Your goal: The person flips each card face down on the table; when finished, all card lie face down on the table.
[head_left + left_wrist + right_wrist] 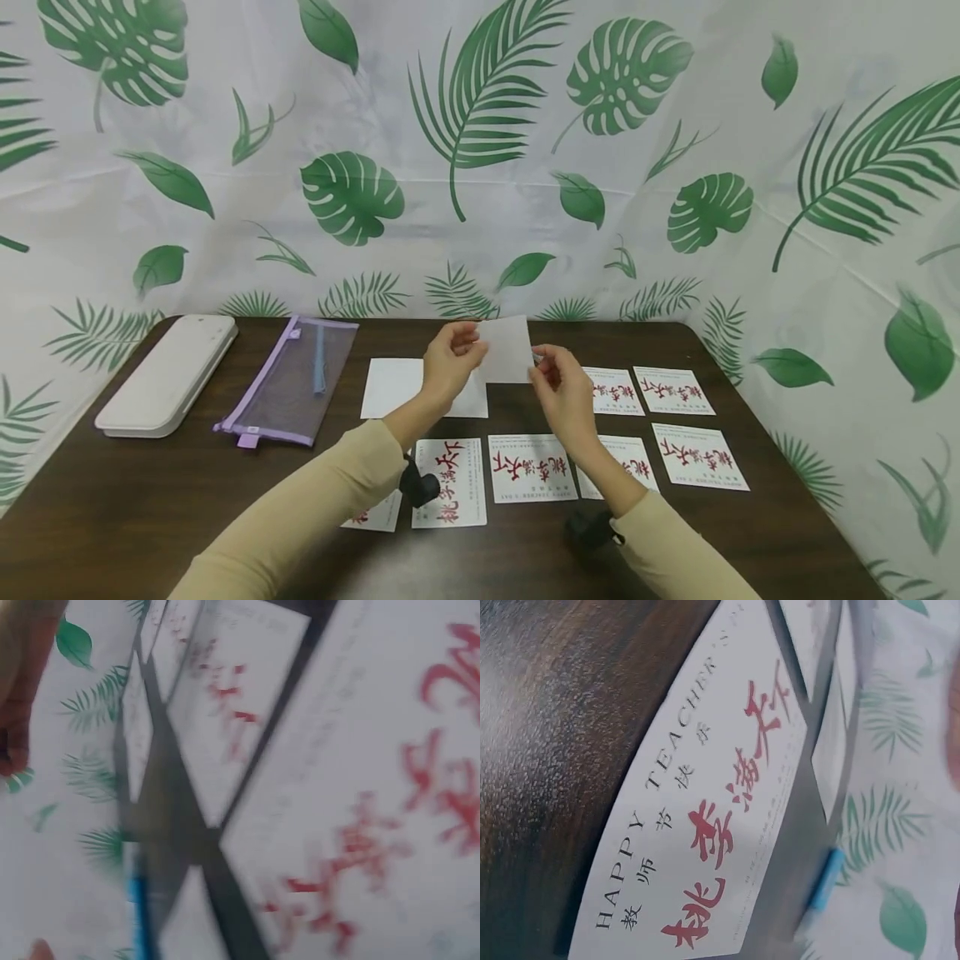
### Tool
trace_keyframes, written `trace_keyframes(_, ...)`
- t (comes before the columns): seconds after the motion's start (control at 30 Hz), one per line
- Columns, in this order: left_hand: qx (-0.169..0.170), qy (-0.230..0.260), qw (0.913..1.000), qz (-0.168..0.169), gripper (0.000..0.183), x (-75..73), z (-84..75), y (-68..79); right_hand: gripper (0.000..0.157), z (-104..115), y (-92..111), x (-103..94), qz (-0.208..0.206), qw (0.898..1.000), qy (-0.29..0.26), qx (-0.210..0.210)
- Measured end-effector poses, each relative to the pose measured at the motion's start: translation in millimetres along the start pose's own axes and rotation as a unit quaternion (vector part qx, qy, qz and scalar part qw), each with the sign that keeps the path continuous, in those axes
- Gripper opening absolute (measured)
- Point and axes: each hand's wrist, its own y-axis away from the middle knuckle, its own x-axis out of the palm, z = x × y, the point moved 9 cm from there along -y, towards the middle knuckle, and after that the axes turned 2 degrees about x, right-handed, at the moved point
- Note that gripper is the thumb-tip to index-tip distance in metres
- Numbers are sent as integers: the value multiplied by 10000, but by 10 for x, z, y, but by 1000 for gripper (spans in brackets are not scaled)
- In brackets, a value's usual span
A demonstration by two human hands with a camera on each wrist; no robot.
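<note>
In the head view my left hand (448, 362) pinches the left edge of a plain white card (506, 350), raised above the back of the table. My right hand (561, 387) grips the same card by its right edge, thumb and fingers bent towards each other. Printed cards with red Chinese characters lie below the hands, among them one card (532, 468) near the middle and another card (705, 802) filling the right wrist view. A blue pen (825, 881) lies beyond them. The left wrist view is blurred, with red-lettered cards (360, 847) close up.
On the left stand a white laminator-like device (168, 375) and a purple mesh zip pouch (292, 392) with a blue item inside. Blank white paper (393, 383) lies behind my left forearm. More printed cards (701, 456) lie on the right. A leaf-patterned cloth (480, 150) hangs behind the dark table.
</note>
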Motion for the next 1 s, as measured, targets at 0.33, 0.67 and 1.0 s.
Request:
trace_keyframes(0.33,-1165,-173,9928,224,44,-8,546,75,28,-656,89,10,372,9515,-1683,2549)
trace_keyframes(0.67,-649,-1373,9874,454,39,141,587,139,32,-1123,241,33,854,9389,-567,3286)
trace_keyframes(1.0,-212,-2216,9723,716,36,268,578,149,27,-1316,300,29,1239,9337,310,3345)
